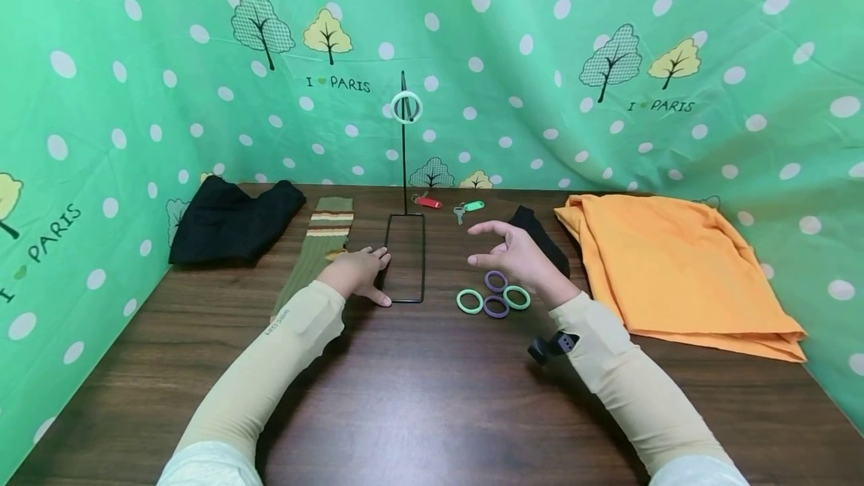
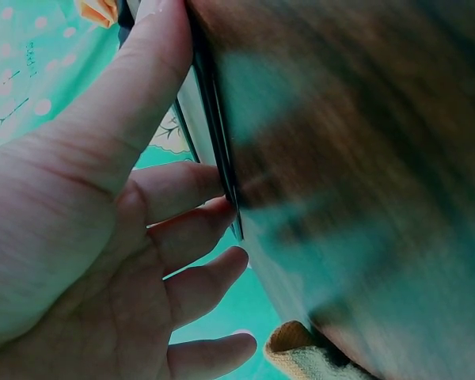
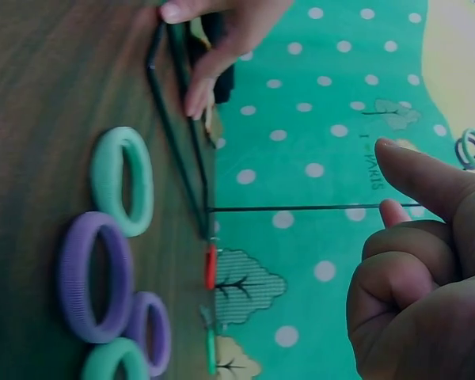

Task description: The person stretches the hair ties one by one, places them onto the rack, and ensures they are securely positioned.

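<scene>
A black wire stand (image 1: 424, 261) rises from a flat rectangular base at mid-table, with a pale green hair tie (image 1: 393, 108) hanging on its top hook. My left hand (image 1: 355, 274) rests at the base's left side, fingers spread, thumb and fingertips touching the wire. Over the table to the right, my right hand (image 1: 520, 257) hovers with nothing in it. Its thumb and index finger stand apart while the other fingers curl, as the right wrist view shows. Beneath it lie two purple hair ties (image 3: 66, 273) and two mint green hair ties (image 3: 99, 178), clustered together.
A striped olive sock (image 1: 307, 268) lies left of the stand, near folded black cloth (image 1: 229, 223). Behind are a red-tagged key (image 1: 428, 202) and a green-tagged key (image 1: 475, 206). Black fabric (image 1: 540, 235) and folded orange cloth (image 1: 688, 268) occupy the right side.
</scene>
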Motion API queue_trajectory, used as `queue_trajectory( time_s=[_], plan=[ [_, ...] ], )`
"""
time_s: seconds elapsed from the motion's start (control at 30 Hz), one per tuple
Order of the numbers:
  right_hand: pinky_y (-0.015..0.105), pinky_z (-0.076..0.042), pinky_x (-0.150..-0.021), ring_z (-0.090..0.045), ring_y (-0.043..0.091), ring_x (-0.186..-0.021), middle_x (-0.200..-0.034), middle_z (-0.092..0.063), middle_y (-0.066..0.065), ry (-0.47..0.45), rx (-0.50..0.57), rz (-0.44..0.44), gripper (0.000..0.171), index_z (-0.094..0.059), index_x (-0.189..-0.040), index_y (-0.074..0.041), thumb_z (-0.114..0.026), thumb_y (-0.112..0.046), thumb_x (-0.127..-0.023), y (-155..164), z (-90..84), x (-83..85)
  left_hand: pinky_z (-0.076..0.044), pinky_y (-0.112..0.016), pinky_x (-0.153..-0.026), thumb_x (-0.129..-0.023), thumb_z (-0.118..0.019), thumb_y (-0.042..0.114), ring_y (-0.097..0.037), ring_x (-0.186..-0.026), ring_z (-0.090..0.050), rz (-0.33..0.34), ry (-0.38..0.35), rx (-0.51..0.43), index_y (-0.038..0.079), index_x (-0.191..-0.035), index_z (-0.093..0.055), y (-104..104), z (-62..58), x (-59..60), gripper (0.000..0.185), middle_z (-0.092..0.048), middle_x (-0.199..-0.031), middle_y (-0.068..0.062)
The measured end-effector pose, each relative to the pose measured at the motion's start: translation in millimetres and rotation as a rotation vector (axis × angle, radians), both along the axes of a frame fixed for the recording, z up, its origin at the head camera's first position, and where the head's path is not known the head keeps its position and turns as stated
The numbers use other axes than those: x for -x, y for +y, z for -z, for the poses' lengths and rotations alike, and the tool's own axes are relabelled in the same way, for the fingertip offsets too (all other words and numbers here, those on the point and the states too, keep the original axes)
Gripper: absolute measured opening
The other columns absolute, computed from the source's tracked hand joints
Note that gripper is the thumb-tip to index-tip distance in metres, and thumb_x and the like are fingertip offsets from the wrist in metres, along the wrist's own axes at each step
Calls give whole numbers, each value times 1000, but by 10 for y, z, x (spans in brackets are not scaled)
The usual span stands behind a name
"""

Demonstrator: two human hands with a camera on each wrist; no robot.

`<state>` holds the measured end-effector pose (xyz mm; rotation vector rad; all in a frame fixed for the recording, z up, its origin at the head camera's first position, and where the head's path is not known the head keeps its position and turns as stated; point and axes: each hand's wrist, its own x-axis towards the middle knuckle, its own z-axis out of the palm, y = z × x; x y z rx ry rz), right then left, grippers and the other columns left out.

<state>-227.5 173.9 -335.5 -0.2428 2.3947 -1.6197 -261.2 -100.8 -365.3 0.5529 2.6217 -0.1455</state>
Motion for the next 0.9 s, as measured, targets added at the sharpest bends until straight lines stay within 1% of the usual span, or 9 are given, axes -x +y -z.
queue_trajectory(
  time_s=[0.1,0.23,0.33,0.5,0.7,0.9],
  plan=[
    [22,-24,-36,-26,7,-35,-45,-31,-7,-13,-19,-19,47,-53,-122,-17,-72,-12,-79,13,74,-12,-29,-56,-106,-75,-64,58,-27,-144,-12,-1,3,-1,13,-149,-19,0,0,-6,97,-11,-157,-3],
    [23,-22,-34,-22,7,-34,-45,-29,-7,-47,-50,-58,48,-52,-123,-18,-73,-13,-79,28,158,-30,-29,-54,-107,-75,-64,58,-27,-144,-13,3,2,-5,13,-149,-19,0,-5,-18,98,-11,-157,-3],
    [22,-22,-35,-21,7,-34,-44,-29,-7,-58,-90,-94,52,-51,-126,-15,-73,-13,-79,31,221,-35,-28,-52,-108,-75,-63,58,-28,-144,-13,8,1,-7,13,-149,-18,0,-8,-20,98,-11,-157,-3],
    [22,-24,-36,-22,7,-35,-44,-29,-7,-87,-94,-151,58,-47,-131,-7,-72,-9,-79,18,317,-43,-28,-53,-108,-75,-63,58,-27,-144,-12,2,-3,-5,13,-149,-18,0,-2,-15,98,-10,-157,-3],
    [23,-22,-37,-21,8,-37,-47,-27,-7,-127,-132,-173,57,-49,-128,-7,-73,-6,-77,-1,399,-44,-29,-56,-106,-75,-63,58,-27,-144,-12,-8,-9,3,14,-149,-18,2,7,-3,98,-10,-157,-2],
    [23,-20,-35,-19,8,-35,-47,-27,-6,-173,-205,-191,56,-50,-126,-9,-73,-5,-76,6,440,-44,-29,-51,-107,-75,-64,57,-27,-144,-12,0,-12,-17,14,-150,-17,-11,17,15,98,-10,-157,-2]
  ],
)
